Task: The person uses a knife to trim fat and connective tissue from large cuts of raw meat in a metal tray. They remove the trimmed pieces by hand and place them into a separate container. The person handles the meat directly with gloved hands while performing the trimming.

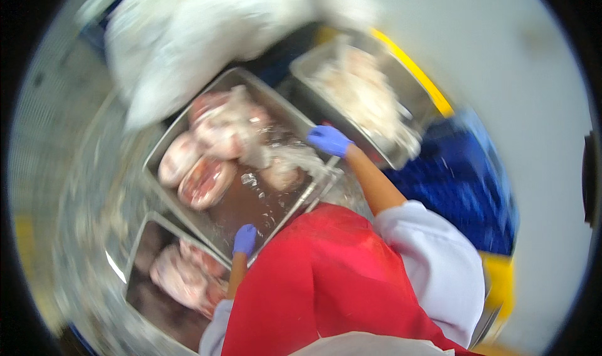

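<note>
A large metal tray (164, 196) in front of me holds chunks of raw meat (207, 182) with pale fat, lying in reddish liquid. My left hand (245, 240), in a purple glove, is closed on the tray's near rim. Also gloved in purple, my right hand (329, 141) is closed over the right rim, its fingertips partly hidden by motion blur. Beside that hand, at the near right corner, clear plastic (326, 183) shows. A small red bit sits near the right fingers, too blurred to name.
A second metal tray (141, 262) with meat stands at the lower left. At the upper right, another metal tray (307, 68) contains pale pieces. Large white filled bags (182, 42) lie behind. To the right are a blue plastic-covered bin (467, 187) and yellow edges (417, 74).
</note>
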Motion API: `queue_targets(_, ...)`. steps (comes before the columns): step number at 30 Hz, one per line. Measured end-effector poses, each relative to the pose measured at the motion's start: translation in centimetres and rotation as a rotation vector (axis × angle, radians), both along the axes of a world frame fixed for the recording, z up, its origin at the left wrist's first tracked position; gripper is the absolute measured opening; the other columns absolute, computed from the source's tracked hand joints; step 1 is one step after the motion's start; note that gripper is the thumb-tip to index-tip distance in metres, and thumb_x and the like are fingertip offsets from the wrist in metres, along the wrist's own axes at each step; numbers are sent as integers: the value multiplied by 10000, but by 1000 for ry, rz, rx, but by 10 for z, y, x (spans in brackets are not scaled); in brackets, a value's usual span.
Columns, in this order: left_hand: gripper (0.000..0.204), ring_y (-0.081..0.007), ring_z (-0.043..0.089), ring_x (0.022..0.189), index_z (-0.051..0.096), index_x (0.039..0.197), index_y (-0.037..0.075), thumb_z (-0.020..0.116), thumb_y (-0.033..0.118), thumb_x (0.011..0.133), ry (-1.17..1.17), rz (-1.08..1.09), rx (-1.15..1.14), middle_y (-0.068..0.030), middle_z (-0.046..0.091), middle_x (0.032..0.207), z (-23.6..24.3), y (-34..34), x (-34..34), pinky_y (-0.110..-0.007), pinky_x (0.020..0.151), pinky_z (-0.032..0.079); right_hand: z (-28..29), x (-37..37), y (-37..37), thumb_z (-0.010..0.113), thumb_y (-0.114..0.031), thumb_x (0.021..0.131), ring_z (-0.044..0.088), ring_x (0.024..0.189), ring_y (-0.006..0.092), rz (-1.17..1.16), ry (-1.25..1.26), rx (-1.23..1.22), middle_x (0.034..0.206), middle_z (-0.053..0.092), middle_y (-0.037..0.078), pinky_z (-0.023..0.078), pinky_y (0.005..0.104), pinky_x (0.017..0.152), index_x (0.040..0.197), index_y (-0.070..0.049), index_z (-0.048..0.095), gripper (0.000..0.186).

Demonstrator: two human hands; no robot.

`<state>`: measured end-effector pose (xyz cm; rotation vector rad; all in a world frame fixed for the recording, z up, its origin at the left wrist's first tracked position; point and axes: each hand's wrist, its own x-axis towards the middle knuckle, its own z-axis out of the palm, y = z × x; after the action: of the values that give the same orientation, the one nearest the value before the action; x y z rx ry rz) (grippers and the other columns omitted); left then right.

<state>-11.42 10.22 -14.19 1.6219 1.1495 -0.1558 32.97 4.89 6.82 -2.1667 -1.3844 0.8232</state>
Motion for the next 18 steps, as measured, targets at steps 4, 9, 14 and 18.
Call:
queue_targets(4, 422, -303, 630, 1113, 627, 1210, -24, 551, 275, 921, -70, -233, 46, -204, 664, 1168, -23, 29, 37, -368, 963, 476, 34, -41, -67, 562, -340, 902, 667, 794, 259, -275, 217, -64, 939, 691, 169, 532, 392, 782, 1080, -9, 669, 390)
queue_targets(9, 431, -293, 624, 1130, 619, 1223, -33, 563, 267, 919, -101, -553, 40, -205, 664, 1182, -37, 38, 108, -362, 970, 470, 42, -60, -205, 600, -395, 871, 698, 856, 318, -601, 24, 55, 925, 706, 201, 535, 417, 810, 1008, -6, 698, 424)
queue_targets(14, 421, -325, 643, 1055, 623, 1191, -28, 577, 281, 910, -84, -654, -9, -216, 677, 1121, -21, 15, 158, -387, 917, 487, 31, -77, -332, 615, -361, 870, 700, 852, 314, -1099, -8, 85, 901, 716, 194, 536, 393, 803, 950, 7, 717, 389)
queue_targets(18, 460, -357, 639, 1002, 580, 1219, -33, 612, 284, 887, -63, -661, 143, -208, 671, 1099, -27, 9, 149, -407, 886, 496, 34, -83, -375, 619, -346, 879, 707, 802, 282, -1257, 48, 133, 837, 718, 178, 541, 372, 764, 903, 16, 719, 377)
